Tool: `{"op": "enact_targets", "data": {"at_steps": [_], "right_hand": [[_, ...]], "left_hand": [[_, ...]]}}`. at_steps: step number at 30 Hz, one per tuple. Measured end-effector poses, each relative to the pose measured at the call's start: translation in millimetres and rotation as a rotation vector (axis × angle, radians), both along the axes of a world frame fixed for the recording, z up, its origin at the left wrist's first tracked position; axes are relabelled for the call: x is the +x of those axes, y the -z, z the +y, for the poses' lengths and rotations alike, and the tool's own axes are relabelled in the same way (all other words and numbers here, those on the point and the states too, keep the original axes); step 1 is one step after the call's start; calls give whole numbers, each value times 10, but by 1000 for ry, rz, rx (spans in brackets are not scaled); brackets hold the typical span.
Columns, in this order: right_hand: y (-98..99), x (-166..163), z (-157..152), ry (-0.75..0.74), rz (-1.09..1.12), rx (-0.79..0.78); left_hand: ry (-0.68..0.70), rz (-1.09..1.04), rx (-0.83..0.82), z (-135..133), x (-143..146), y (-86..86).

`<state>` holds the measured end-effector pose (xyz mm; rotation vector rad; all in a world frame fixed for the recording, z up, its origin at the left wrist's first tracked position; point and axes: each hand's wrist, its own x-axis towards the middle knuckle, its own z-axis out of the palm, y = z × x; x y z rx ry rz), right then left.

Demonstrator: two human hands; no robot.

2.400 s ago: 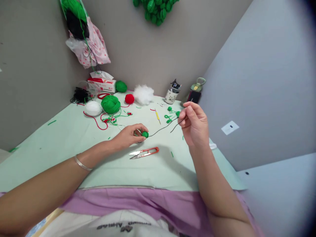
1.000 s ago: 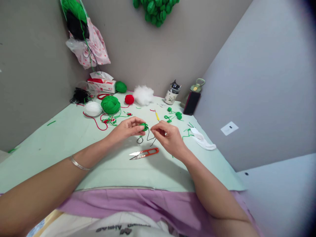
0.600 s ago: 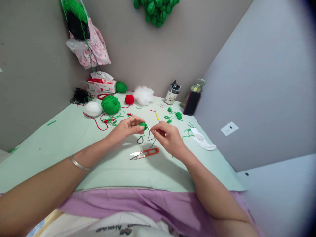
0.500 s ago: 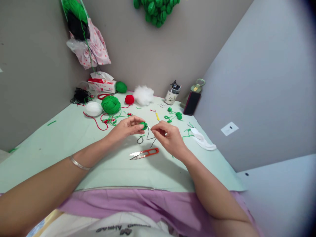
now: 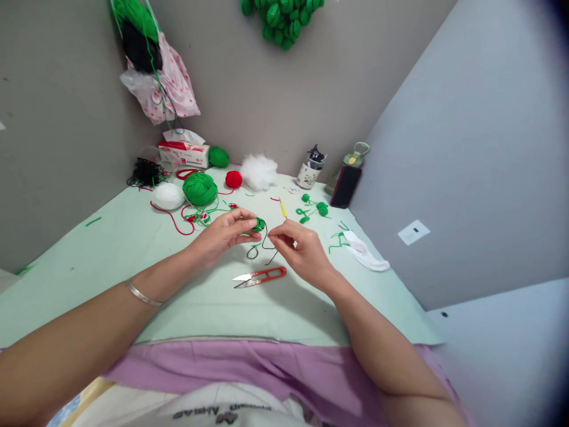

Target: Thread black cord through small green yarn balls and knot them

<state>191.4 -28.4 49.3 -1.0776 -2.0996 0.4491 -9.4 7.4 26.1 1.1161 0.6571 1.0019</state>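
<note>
While your left hand (image 5: pixel 226 234) grasps the green ball (image 5: pixel 259 225) above the surface (image 5: pixel 200 317), well back from its front edge, your right hand (image 5: pixel 304 248) pinches something too small to identify; the slack black thread (image 5: pixel 265 237) could knot if its loops tighten.

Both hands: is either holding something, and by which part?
The left hand holds a small green yarn piece by its left side. The right hand is pinched shut; what, if anything, it holds cannot be told.
</note>
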Motion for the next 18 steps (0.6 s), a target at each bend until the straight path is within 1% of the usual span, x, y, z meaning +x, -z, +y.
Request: {"op": "enact_targets", "data": {"at_steps": [6, 12, 15, 18], "right_hand": [[-6, -9, -6, -3, 17, 7], [20, -32, -10, 31, 45, -13], [40, -50, -19, 55, 58, -25], [49, -62, -28, 55, 70, -45]], "left_hand": [[-24, 4, -1, -13, 2, -18], [-52, -4, -18, -25, 12, -36], [-43, -10, -13, -15, 17, -17], [-2, -39, -24, -7, 11, 12]]}}
